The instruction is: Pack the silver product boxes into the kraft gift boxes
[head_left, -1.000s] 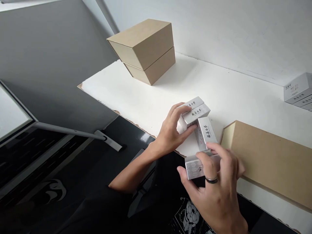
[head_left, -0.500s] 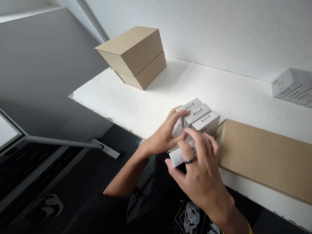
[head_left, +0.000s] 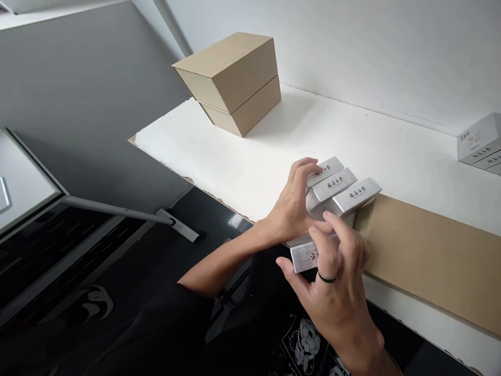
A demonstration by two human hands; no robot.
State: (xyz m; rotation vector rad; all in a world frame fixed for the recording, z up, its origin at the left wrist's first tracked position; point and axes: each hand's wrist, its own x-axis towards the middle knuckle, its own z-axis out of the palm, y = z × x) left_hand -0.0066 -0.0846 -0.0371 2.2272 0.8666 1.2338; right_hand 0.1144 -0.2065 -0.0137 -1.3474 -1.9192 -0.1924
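Three small silver boxes (head_left: 340,185) with black characters stand side by side near the front edge of the white table (head_left: 250,156). My left hand (head_left: 294,206) presses against their left ends, fingers curled over the farthest one. My right hand (head_left: 332,282), with a dark ring, grips a fourth silver box (head_left: 304,257) lying flat at the table's edge, just in front of the row. A flat brown cardboard box (head_left: 426,256) lies right beside the silver boxes.
Two brown boxes (head_left: 230,81) are stacked at the table's far left corner. More silver boxes (head_left: 479,143) sit at the far right by the white wall. Below the table edge is a dark floor with a metal bar (head_left: 129,211).
The third silver box, tilted on end a second ago, now lies in line with the other two. My right hand still holds the fourth box and has stayed close in front of the row.
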